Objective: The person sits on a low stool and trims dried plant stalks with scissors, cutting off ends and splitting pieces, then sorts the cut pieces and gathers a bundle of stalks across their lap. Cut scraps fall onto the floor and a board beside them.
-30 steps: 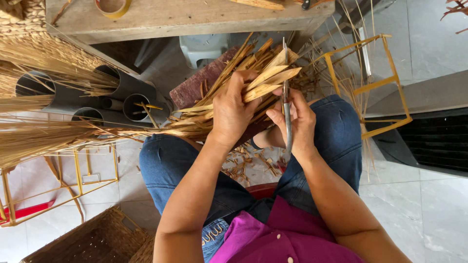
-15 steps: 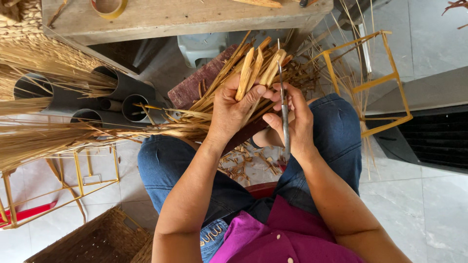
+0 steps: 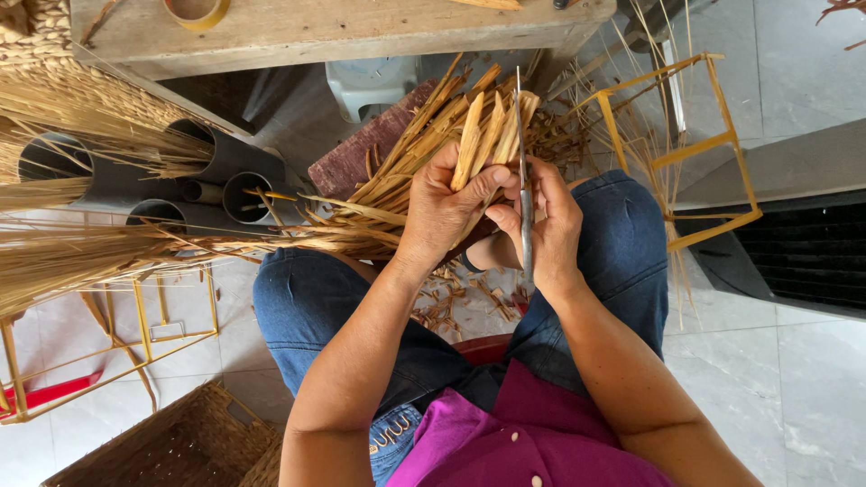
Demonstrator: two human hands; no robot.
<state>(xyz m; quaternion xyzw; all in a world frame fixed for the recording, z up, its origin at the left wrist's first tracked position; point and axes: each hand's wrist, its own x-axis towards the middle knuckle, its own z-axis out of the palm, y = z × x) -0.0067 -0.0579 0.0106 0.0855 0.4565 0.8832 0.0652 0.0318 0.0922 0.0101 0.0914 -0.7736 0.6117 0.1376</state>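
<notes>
- A magenta buttoned shirt point(image 3: 532, 433) and blue denim jeans point(image 3: 307, 316) are seen nearest the camera; two knees are spread apart, with a red object partly shown between them.
- One woven basket point(image 3: 180, 446) of coarse plaited fibre is shown at the lower left, beside a thin yellow wire frame point(image 3: 144, 329).
- Short, flat cut-off scraps point(image 3: 456, 302) are scattered on the pale tiled floor point(image 3: 794, 388) between the knees.
- The left hand point(image 3: 446, 207) is clenched around a bundle of dried straw strips point(image 3: 424, 153); the strips are flat, stiff and pale tan. The bundle is held above the lap, in front of the desk's near edge; its long axis is run from the lower left to the upper right, with the cut ends pointed up and away toward the desk.
- The right hand point(image 3: 550, 230) is closed in a grasp on one narrow metal blade point(image 3: 523, 171), held upright just beside the strips, its tip pointed away.
- Long loose straw point(image 3: 81, 252) is fanned out to the left, over about four dark grey plastic pipes point(image 3: 225, 171) lying open-ended.
- A second yellow wire frame point(image 3: 695, 149) is stood at the right.
- The rough wooden desk point(image 3: 361, 32) is seen farthest away, with one roll of yellow tape point(image 3: 194, 11) near its far left part.
</notes>
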